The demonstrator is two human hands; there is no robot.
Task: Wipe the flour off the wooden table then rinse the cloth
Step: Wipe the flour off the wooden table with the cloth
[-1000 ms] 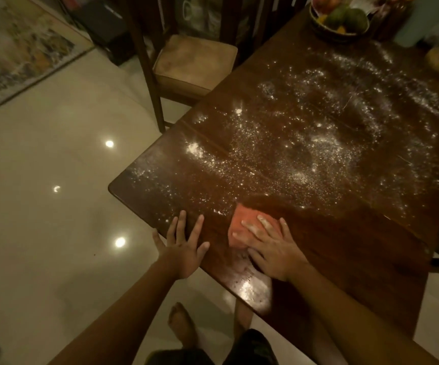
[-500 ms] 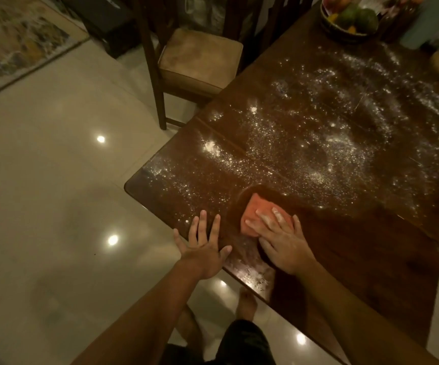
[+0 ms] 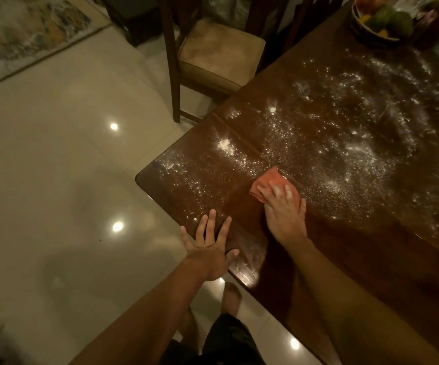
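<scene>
Cloth: The small orange folded cloth (image 3: 264,183) lay on the dark brown wooden table (image 3: 371,259), near the front-left corner, right at the edge of the flour.
Flour: The white loose flour (image 3: 344,154) covered most of the table top, from the corner all the way to the far end. The strip nearest the person looked cleaner, but the light was dim, so that was hard to be sure of.
Right hand: The right hand (image 3: 284,217) pressed down on top of the cloth with its fingers laid out mostly straight, not wrapped round it.
Left hand: The left hand (image 3: 210,246) rested flat on the table edge, fingers spread wide, holding nothing.
Job so far: The wiping had hardly started, and the rinse was not yet done.
Worry one: A push toward the corner could knock flour onto the shiny pale tiled floor (image 3: 55,180), next to the bare foot (image 3: 230,299).
Worry two: If the cloth was wet, the flour could turn to sticky paste and smear.
Worry three: The cloth was small and could fill up fast, then just move flour around.
Worry four: A long reach could bump the round dark bowl of fruit (image 3: 366,35) at the far end.
Worry five: The left hand could pick up flour and leave marks.
</scene>
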